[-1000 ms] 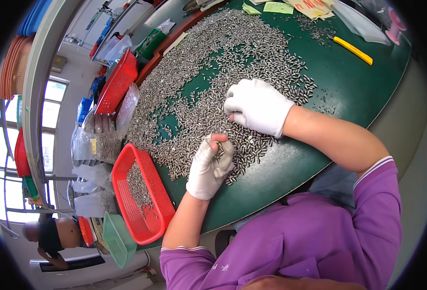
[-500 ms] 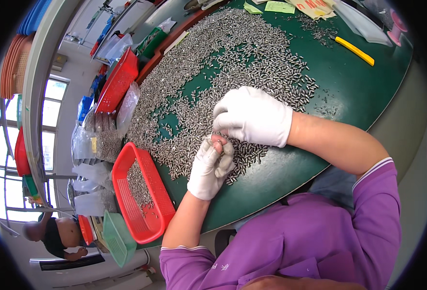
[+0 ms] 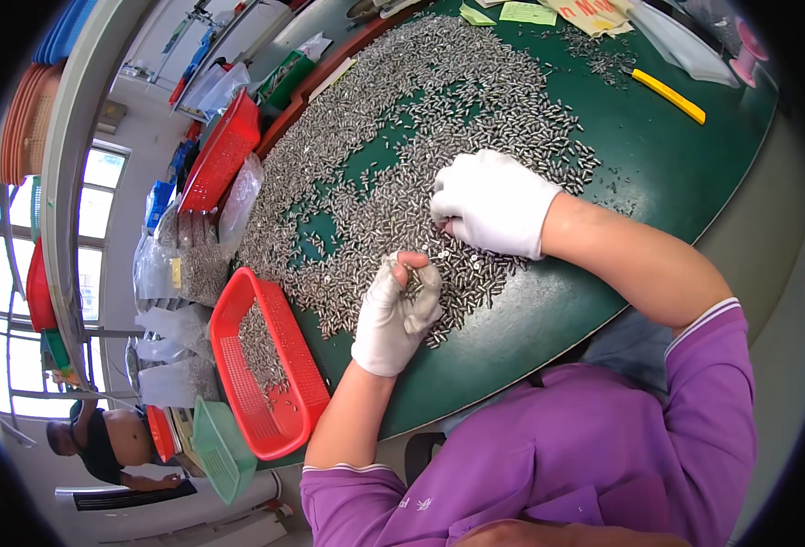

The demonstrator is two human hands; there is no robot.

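A wide spread of small shiny metal pins with tapered ends covers much of the green table. My left hand, in a white glove with bare fingertips, is held over the near edge of the spread. Its thumb and forefinger press together; whatever is between them is too small to make out. Farther right, my gloved right hand rests low over the metal pins with its fingers curled inward. Its fingertips are mostly hidden, so what they hold does not show. A gap separates the two hands.
Left of my left forearm stands a red plastic basket with some metal pins inside. Beside it is a pale green basket. A yellow-handled cutter lies at the far right. Another person is in the background at left.
My right hand has drawn away from the left fingertips, moving right onto the pins. My left hand has stayed nearly in place, its fingers still pinched.
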